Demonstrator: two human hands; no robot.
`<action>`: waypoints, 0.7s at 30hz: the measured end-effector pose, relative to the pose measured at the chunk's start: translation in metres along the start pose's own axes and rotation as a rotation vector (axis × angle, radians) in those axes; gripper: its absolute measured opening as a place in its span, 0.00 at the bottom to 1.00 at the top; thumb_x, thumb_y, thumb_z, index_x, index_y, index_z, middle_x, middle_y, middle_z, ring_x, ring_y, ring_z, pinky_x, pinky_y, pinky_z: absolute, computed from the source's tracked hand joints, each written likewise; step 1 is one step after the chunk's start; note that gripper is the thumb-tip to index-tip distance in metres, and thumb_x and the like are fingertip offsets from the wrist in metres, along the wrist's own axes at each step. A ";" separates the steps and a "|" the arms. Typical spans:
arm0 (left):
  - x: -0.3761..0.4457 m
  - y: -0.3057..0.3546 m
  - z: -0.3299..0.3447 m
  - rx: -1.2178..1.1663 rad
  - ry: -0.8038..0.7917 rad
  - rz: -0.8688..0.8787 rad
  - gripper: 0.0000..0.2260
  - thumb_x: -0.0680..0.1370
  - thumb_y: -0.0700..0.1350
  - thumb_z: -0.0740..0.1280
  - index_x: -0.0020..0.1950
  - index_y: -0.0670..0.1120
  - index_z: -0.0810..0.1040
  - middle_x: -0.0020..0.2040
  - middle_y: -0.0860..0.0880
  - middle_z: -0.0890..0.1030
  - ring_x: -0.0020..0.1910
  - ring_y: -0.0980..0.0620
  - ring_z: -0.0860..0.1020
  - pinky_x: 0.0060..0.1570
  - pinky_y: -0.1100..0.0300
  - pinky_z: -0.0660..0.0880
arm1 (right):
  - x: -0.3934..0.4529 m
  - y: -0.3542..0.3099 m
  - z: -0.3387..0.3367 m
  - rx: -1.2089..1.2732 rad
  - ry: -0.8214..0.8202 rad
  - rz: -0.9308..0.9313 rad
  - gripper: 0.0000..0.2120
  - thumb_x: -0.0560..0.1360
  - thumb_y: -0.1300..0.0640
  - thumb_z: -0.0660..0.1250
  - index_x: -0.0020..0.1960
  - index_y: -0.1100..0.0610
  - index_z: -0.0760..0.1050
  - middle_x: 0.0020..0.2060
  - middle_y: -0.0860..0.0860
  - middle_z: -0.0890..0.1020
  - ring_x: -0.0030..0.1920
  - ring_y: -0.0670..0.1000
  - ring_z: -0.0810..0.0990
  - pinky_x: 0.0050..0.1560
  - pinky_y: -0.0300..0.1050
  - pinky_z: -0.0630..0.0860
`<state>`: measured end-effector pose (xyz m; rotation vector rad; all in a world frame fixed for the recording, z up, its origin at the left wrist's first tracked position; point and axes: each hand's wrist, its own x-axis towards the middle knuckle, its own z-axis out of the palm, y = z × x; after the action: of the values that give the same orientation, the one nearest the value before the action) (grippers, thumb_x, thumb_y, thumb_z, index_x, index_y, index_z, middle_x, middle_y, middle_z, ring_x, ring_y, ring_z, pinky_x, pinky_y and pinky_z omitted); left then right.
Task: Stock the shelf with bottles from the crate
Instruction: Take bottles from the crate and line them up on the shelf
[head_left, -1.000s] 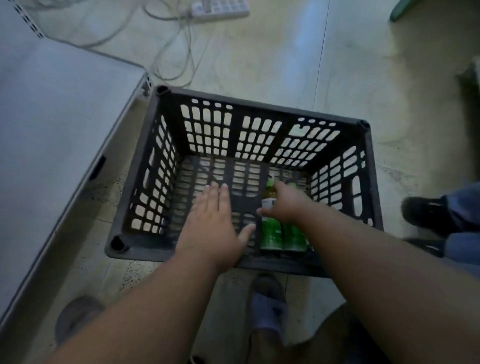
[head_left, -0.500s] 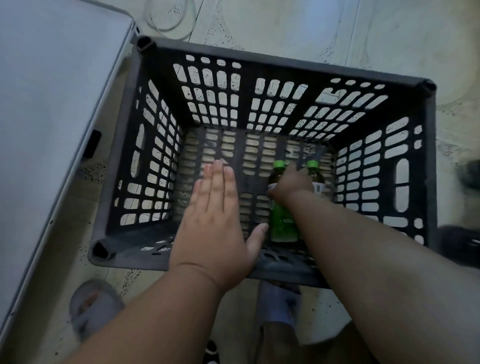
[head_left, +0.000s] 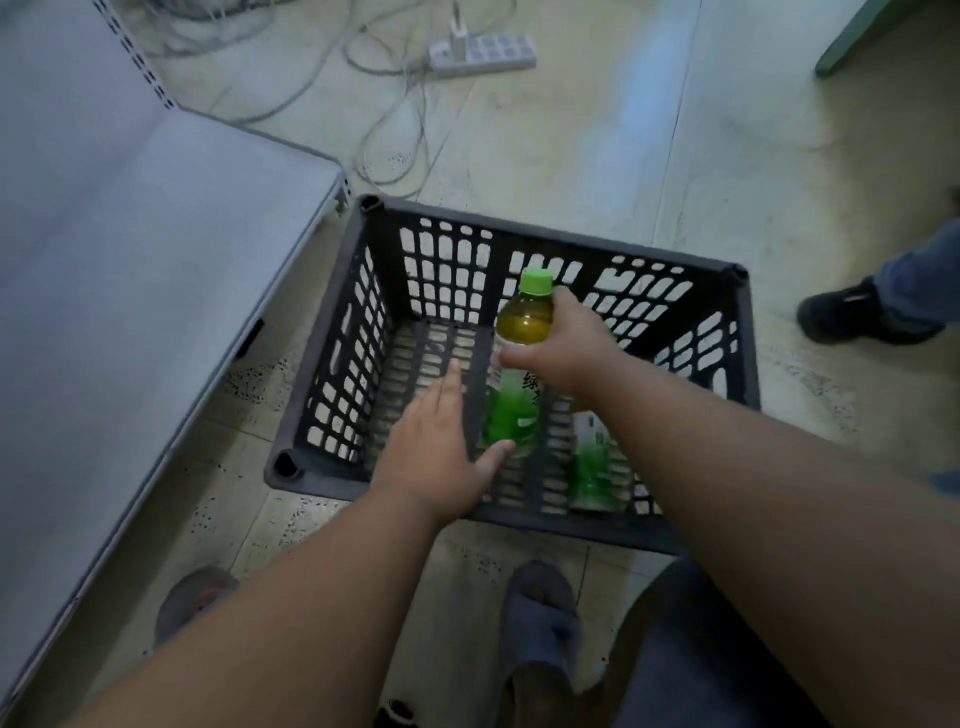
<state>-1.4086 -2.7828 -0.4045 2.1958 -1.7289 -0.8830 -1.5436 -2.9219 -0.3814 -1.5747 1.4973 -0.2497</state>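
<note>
Bottle (head_left: 522, 364) is gripped around its upper body by the right hand (head_left: 563, 351), fingers wrapped shut on it, and is held upright above the crate (head_left: 332, 374) floor, cap uppermost, presumably so it can be carried out without tipping. The left hand (head_left: 434, 454) is spread flat and empty just beside the bottle's base, thumb near the label, likely to steady or take it. A second bottle (head_left: 592, 462) is left standing in the crate's near right corner. The shelf (head_left: 130, 260) lies just left of the crate, bare where seen.
</note>
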 end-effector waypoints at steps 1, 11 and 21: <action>-0.009 -0.003 -0.011 -0.088 0.061 -0.026 0.46 0.72 0.67 0.66 0.80 0.49 0.47 0.78 0.48 0.59 0.76 0.49 0.57 0.74 0.50 0.56 | -0.012 -0.020 -0.009 0.011 0.012 -0.070 0.27 0.62 0.46 0.82 0.54 0.43 0.71 0.48 0.44 0.80 0.47 0.46 0.81 0.42 0.43 0.77; -0.170 -0.093 -0.195 -0.481 0.569 -0.261 0.47 0.64 0.68 0.74 0.76 0.51 0.60 0.73 0.51 0.69 0.69 0.53 0.68 0.60 0.58 0.66 | -0.149 -0.258 0.093 0.027 -0.204 -0.694 0.27 0.60 0.47 0.82 0.54 0.45 0.73 0.47 0.43 0.82 0.48 0.44 0.81 0.50 0.46 0.80; -0.245 -0.213 -0.295 -0.354 0.819 -0.378 0.51 0.62 0.72 0.71 0.78 0.52 0.57 0.76 0.51 0.65 0.71 0.53 0.66 0.65 0.55 0.66 | -0.203 -0.410 0.200 -0.113 -0.398 -1.008 0.28 0.61 0.46 0.82 0.56 0.45 0.73 0.47 0.43 0.81 0.47 0.44 0.80 0.45 0.42 0.79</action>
<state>-1.1003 -2.5488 -0.1975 2.1944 -0.7392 -0.2302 -1.1741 -2.7185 -0.1148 -2.2065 0.3295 -0.3832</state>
